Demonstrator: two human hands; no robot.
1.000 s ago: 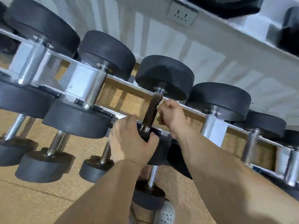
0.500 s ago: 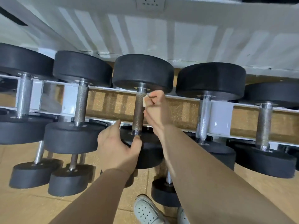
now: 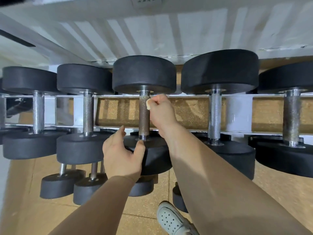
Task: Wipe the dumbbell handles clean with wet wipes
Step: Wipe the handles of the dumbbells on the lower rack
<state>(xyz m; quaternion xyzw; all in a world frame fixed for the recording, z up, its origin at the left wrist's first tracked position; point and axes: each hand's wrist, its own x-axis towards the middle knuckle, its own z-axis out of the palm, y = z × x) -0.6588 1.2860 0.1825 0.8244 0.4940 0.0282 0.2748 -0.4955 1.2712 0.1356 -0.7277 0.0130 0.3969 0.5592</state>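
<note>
At the rack, right hand fisted on wipe, left hand cupping weight.

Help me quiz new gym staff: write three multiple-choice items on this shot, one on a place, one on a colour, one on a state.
1. Where on the handle is the wipe? A. by the far head B. at mid-length C. at its nearest end
2. What colour are the dumbbell heads? A. red B. black C. yellow
3. What is the left hand doing? A. hanging free B. holding a bottle C. gripping the near head
1 A: the right hand holds the wipe by the far head. 2 B: every head is black. 3 C: its thumb and fingers clasp the near head.
</note>
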